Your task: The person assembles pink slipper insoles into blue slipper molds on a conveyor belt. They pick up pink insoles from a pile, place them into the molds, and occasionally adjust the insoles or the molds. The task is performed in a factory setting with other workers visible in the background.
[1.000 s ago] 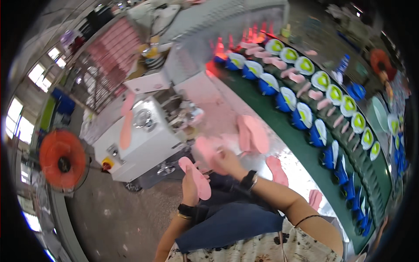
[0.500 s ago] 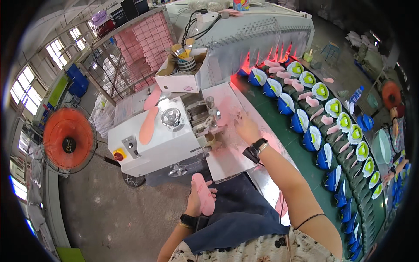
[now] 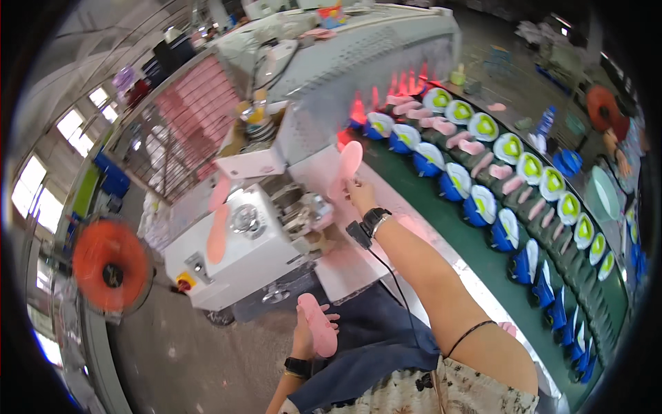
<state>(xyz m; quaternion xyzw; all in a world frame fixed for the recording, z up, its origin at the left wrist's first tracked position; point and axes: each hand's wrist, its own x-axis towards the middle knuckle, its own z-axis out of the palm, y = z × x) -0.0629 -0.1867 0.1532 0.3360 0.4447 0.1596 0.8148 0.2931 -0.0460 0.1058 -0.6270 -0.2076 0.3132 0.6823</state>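
My left hand is closed around a pink shoe insole, low in front of my dark apron. Its fingertips show past the insole's right edge. Out ahead, my right hand pinches the lower end of another pink insole, which stands up from the fingers above the pale worktop. Just left of that hand is the metal roller head of a white machine. Two more pink insoles lie on or beside the machine, one on its top.
Right of the worktop runs a green conveyor with rows of blue-and-white shoe uppers and pink insoles. An open box of brushes stands behind the machine. An orange fan is at the left; another person shows at far right.
My right hand has moved left and has lifted a pink insole upright off the worktop. The left hand keeps its insole. The whole view has turned slightly.
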